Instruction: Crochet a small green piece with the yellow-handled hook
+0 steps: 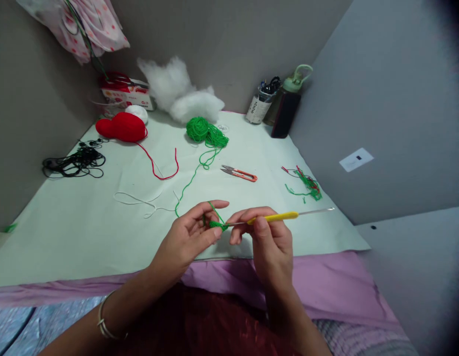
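Yarn piece (217, 226) sits over table (99, 237), pinched in left hand (187, 237); right hand (273, 242) grips yellow hook (277, 217). Probably light, soft, stretchy: best held by the edge beside the hook. Whether hook's through: too small to tell.

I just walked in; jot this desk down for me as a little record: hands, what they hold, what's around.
Left hand: holds a small green yarn piece
Right hand: holds a yellow-handled hook, tip at that piece
Green yarn ball: beyond the hands, a strand trailing toward the left hand
Middle of table: orange-handled scissors
Left side: red yarn, black cord
Right side: yarn scraps
Back: white stuffing, pen cup, bottle
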`<state>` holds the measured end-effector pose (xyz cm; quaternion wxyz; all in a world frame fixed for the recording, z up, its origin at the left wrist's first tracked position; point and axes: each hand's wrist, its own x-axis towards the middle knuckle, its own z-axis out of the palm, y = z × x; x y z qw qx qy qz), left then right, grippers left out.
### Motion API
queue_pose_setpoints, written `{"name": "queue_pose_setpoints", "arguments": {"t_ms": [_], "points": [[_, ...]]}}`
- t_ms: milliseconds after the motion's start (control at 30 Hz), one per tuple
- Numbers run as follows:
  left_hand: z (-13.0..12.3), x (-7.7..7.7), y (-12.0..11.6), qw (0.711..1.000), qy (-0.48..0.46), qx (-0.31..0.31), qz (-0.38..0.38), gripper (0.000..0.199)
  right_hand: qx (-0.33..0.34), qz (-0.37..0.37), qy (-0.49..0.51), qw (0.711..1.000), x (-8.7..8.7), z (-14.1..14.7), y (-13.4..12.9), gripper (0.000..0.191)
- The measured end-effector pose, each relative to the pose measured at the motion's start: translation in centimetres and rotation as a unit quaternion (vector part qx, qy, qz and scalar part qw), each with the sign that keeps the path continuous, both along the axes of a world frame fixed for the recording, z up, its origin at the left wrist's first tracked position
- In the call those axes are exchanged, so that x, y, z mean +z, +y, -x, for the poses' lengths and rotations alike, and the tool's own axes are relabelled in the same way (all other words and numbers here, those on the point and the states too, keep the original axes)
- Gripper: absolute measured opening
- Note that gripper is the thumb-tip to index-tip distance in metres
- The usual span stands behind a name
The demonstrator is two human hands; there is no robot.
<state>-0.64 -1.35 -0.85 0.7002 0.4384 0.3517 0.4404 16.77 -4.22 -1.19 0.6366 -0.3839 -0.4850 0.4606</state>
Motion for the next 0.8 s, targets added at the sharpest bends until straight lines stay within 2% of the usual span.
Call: {"name": "queue_pose_setpoints", "arguments": {"t_ms": [100,167,200,267,333,367,400,467,533,567,667,800], "points": [[-0.2,0.0,-0.2,0.998,0.043,0.021,-0.031,0.036,-0.029,-0.044,-0.089,0.995,0.0,0.0,-0.4,0.023],[-0.4,-0.1,-0.4,0.995,0.061,0.049,-0.055,0.036,-0.049,-0.103,-0.185,0.976,0.0,0.0,-0.7,0.023],[-0.5,-0.1,-0.6,0.994,0.062,0.064,-0.06,0.037,-0.063,-0.142,-0.245,0.957,-0.1,0.0,-0.7,0.023],[-0.7,-0.1,-0.8,0.995,0.036,0.082,-0.042,0.045,-0.099,-0.221,-0.376,0.894,-0.5,0.1,-0.9,0.022],[-0.8,0.0,-0.7,0.998,-0.027,0.06,0.025,0.058,-0.144,-0.281,-0.465,0.827,-1.0,0.1,-1.0,0.027],[-0.8,0.0,-0.6,0.995,-0.062,0.035,0.07,0.061,-0.162,-0.293,-0.465,0.82,-1.2,0.1,-0.9,0.03],[-0.7,0.1,-0.5,0.989,-0.093,0.012,0.113,0.062,-0.17,-0.301,-0.443,0.827,-1.3,0.1,-0.9,0.032],[-0.5,0.2,-0.1,0.977,-0.129,-0.014,0.169,0.056,-0.154,-0.246,-0.34,0.895,-1.3,0.1,-0.7,0.028],[-0.3,0.4,0.1,0.975,-0.141,-0.009,0.172,0.05,-0.127,-0.166,-0.198,0.958,-0.9,0.2,-0.5,0.025],[-0.2,0.5,0.1,0.977,-0.138,-0.006,0.162,0.048,-0.111,-0.132,-0.138,0.975,-0.7,0.3,-0.3,0.024],[-0.5,0.7,-0.1,0.985,-0.111,-0.007,0.131,0.047,-0.067,-0.077,-0.066,0.993,-0.2,0.8,0.0,0.022],[-1.2,0.5,-0.5,0.992,-0.082,0.029,0.086,0.051,-0.089,-0.082,-0.139,0.983,-0.6,1.1,-0.2,0.025]]}}
